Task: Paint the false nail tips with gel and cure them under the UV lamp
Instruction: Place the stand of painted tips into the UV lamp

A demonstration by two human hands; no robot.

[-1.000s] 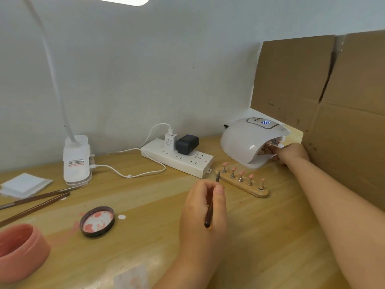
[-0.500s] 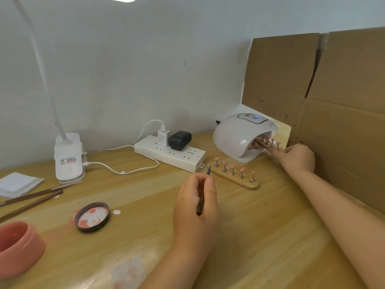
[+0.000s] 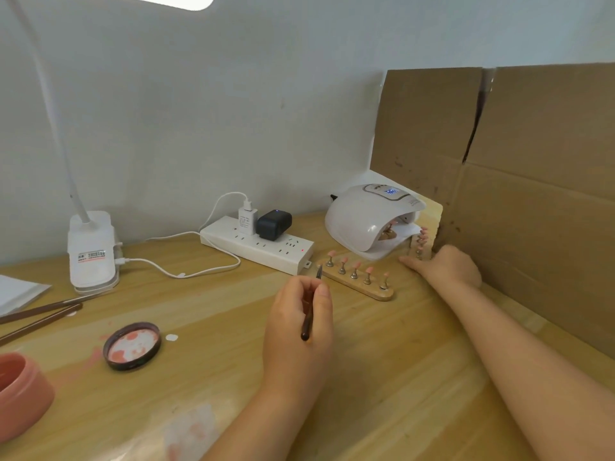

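Note:
My left hand grips a thin dark brush with its bristle end pointing up towards a wooden stand that carries several pink nail tips. The white UV lamp sits behind that stand with its display lit. A second wooden stand of pink tips lies just outside the lamp's right opening. My right hand holds this second stand's near end, thumb stretched along the table. A dark lid smeared with pink gel lies to the left.
A cardboard wall closes off the right side, right beside my right hand. A white power strip with two plugs lies behind the left hand. At the left are a desk lamp base, two brown brushes and a pink jar.
My right hand has drawn back from the lamp's opening towards me, bringing a stand of pink tips out of it. The left hand has kept its hold on the brush.

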